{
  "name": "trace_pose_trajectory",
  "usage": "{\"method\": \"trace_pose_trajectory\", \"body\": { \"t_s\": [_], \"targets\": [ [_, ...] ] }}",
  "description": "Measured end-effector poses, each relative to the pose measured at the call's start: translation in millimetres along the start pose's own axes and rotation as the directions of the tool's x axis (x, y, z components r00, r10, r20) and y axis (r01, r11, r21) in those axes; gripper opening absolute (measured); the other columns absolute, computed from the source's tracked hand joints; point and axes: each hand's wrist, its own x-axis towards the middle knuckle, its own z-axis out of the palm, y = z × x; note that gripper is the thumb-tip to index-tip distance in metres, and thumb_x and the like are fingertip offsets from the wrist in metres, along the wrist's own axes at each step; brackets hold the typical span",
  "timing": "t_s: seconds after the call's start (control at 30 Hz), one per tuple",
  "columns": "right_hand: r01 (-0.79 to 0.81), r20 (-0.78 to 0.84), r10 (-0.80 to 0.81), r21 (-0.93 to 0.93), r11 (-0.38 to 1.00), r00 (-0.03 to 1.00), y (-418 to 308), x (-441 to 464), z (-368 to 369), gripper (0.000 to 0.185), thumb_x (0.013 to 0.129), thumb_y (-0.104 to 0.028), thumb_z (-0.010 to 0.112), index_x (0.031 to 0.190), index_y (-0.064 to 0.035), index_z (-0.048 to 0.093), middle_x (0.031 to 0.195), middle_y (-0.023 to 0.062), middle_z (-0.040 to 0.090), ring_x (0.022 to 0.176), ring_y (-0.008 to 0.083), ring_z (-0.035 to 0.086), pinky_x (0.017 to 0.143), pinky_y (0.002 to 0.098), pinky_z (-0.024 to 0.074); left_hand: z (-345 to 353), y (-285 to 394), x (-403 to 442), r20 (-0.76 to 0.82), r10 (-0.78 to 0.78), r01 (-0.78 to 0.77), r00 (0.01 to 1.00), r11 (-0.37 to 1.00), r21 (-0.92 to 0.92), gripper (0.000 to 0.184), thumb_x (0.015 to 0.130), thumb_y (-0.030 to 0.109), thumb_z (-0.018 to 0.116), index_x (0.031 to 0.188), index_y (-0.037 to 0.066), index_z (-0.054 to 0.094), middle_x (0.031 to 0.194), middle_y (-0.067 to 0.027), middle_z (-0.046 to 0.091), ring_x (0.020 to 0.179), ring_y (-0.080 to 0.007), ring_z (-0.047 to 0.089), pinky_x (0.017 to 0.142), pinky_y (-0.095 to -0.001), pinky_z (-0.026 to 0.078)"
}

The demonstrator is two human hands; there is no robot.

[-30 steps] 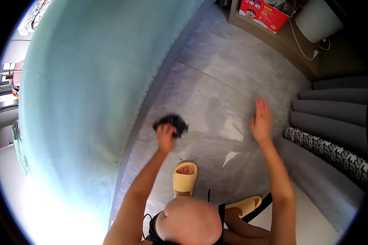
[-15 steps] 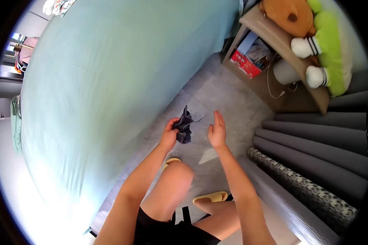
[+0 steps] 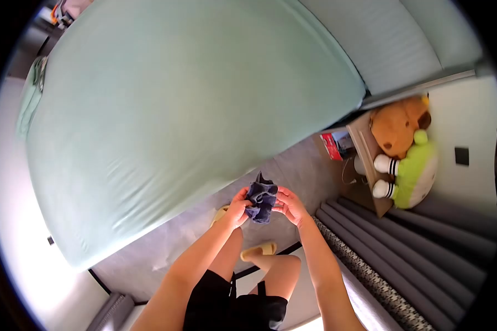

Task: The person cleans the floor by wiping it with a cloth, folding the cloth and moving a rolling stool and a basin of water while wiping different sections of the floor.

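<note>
A crumpled dark blue cloth point(image 3: 261, 199) is held up in front of my knees, above the grey floor. Its folds hide what kind of item it is. My left hand point(image 3: 239, 208) grips its left edge between thumb and fingers. On the other side, my right hand point(image 3: 289, 205) has its fingers closed at the cloth's right edge; the fingertips are partly hidden by the fabric.
A bed with a pale green sheet point(image 3: 193, 99) fills the space ahead. At right stands a nightstand point(image 3: 364, 146) bearing an orange plush toy point(image 3: 395, 127) and a green plush toy point(image 3: 417, 171). Grey curtains point(image 3: 425, 237) hang nearer. Yellow slippers point(image 3: 266, 249) are on my feet.
My right hand, apart from the cloth before, has come left to its right edge. My left hand still holds the cloth. The head view has turned to show more of the bed and headboard.
</note>
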Motion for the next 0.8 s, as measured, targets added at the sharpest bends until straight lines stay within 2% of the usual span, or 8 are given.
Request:
{"method": "trace_pose_trajectory", "body": {
  "t_s": [0.17, 0.3, 0.33, 0.43, 0.57, 0.6, 0.7, 0.8],
  "targets": [
    [0.050, -0.012, -0.054, -0.208, 0.977, 0.998, -26, -3, 38, 0.024, 0.088, -0.010, 0.061, 0.111, -0.0127, 0.057, 0.093, -0.0027, 0.060, 0.085, 0.0095, 0.060, 0.070, 0.0291, 0.0525, 18, 13, -28, -0.050, 0.091, -0.096, 0.995, 0.990, -0.103, 0.056, 0.070, -0.013, 0.040, 0.123, 0.004, 0.046, 0.116, -0.0093, 0.054, 0.108, -0.0191, 0.054, 0.092, -0.0313, 0.045],
    [0.049, 0.102, -0.007, -0.416, 0.908, 0.995, -54, 4, 66, 0.024, 0.087, -0.009, 0.061, 0.111, -0.0099, 0.057, 0.093, -0.0014, 0.059, 0.083, 0.0089, 0.058, 0.066, 0.0256, 0.0516, 29, 19, -42, -0.139, 0.222, -0.247, 0.965, 0.949, -0.195, 0.041, 0.079, -0.003, 0.045, 0.120, 0.002, 0.050, 0.110, -0.0077, 0.059, 0.102, -0.0182, 0.057, 0.092, -0.0309, 0.044],
    [0.066, 0.138, -0.001, -0.468, 0.881, 0.990, -60, 3, 73, 0.024, 0.087, -0.009, 0.061, 0.111, -0.0091, 0.057, 0.093, -0.0009, 0.059, 0.083, 0.0089, 0.058, 0.066, 0.0255, 0.0515, 29, 14, -40, -0.179, 0.285, -0.318, 0.942, 0.926, -0.201, 0.032, 0.084, 0.003, 0.053, 0.115, 0.001, 0.052, 0.105, -0.0063, 0.062, 0.098, -0.0158, 0.058, 0.089, -0.0291, 0.045],
    [0.057, 0.216, 0.096, -0.611, 0.790, 0.972, -80, 9, 86, 0.023, 0.088, -0.009, 0.060, 0.110, -0.0055, 0.057, 0.094, 0.0012, 0.059, 0.080, 0.0090, 0.057, 0.066, 0.0249, 0.0507, 46, 11, -46, -0.306, 0.459, -0.435, 0.834, 0.888, 0.146, 0.030, 0.084, 0.005, 0.061, 0.113, 0.000, 0.053, 0.104, -0.0049, 0.062, 0.096, -0.0122, 0.057, 0.086, -0.0268, 0.045],
    [0.025, 0.270, 0.254, -0.729, 0.684, 0.929, -74, 27, 86, 0.023, 0.088, -0.009, 0.061, 0.109, -0.0039, 0.057, 0.094, 0.0020, 0.059, 0.078, 0.0087, 0.057, 0.065, 0.0245, 0.0502, 31, -32, -33, -0.490, 0.655, -0.609, 0.575, 0.743, 0.279, 0.029, 0.084, 0.005, 0.062, 0.111, 0.001, 0.053, 0.099, -0.0035, 0.062, 0.092, -0.0115, 0.057, 0.083, -0.0263, 0.045],
    [0.025, 0.280, 0.290, -0.757, 0.652, 0.915, -72, 26, 86, 0.023, 0.087, -0.009, 0.061, 0.109, -0.0036, 0.057, 0.094, 0.0020, 0.058, 0.078, 0.0086, 0.057, 0.064, 0.0244, 0.0501, 29, -41, -38, -0.521, 0.670, -0.566, 0.529, 0.736, 0.371, 0.029, 0.085, 0.006, 0.061, 0.112, 0.002, 0.053, 0.098, -0.0040, 0.062, 0.091, -0.0121, 0.057, 0.083, -0.0263, 0.045],
    [0.024, 0.251, 0.367, -0.852, 0.523, 0.896, -42, 44, 60, 0.024, 0.087, -0.009, 0.062, 0.109, -0.0028, 0.056, 0.093, 0.0022, 0.058, 0.077, 0.0093, 0.058, 0.063, 0.0243, 0.0513, 4, -82, -29, -0.626, 0.605, -0.517, 0.492, 0.782, 0.349, 0.030, 0.085, 0.007, 0.061, 0.114, 0.003, 0.054, 0.098, -0.0052, 0.062, 0.092, -0.0123, 0.056, 0.084, -0.0266, 0.045],
    [-0.061, 0.096, 0.434, -0.940, 0.334, 0.896, -8, 71, 23, 0.019, 0.086, -0.005, 0.062, 0.103, -0.0019, 0.056, 0.093, 0.0050, 0.058, 0.074, 0.0117, 0.061, 0.057, 0.0257, 0.0537, -28, -122, -11, -0.624, 0.668, -0.323, 0.405, 0.743, 0.586, 0.032, 0.081, 0.005, 0.059, 0.114, 0.005, 0.056, 0.100, -0.0136, 0.064, 0.094, -0.0275, 0.061, 0.084, -0.0348, 0.047]
  ]
}}
